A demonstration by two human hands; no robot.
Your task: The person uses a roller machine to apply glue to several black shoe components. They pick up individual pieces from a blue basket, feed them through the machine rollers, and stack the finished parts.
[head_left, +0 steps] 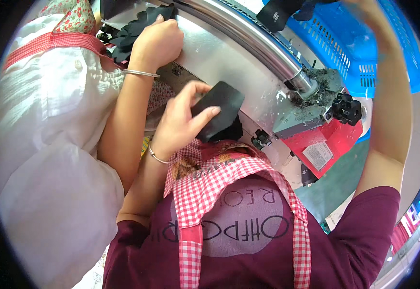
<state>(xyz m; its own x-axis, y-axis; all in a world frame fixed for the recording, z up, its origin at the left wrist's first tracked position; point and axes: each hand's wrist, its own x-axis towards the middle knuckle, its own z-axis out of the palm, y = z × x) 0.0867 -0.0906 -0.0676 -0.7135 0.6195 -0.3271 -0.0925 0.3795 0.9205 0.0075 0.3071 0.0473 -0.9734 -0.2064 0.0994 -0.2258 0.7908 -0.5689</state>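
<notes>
My left hand [183, 113] grips a flat, dark, angular piece of leather-like material [222, 106], thumb on top and fingers beneath. It is held above my lap, beside the near edge of a metal work surface. More dark material [231, 131] lies under and behind this piece, partly hidden. My right arm stretches far up the right side; my right hand [363, 6] is at the top edge, over a blue plastic basket [359, 65], with its fingers cut off and blurred. Dark flat pieces [280, 13] are at that basket's left rim.
A machine with a shiny metal roller [248, 36] crosses the metal plate [215, 53]. At its right end are a black knob [347, 109], dark scraps and a red housing [333, 139]. Close on my left, a co-worker's hand [159, 42] rests by scalloped black pieces [135, 31].
</notes>
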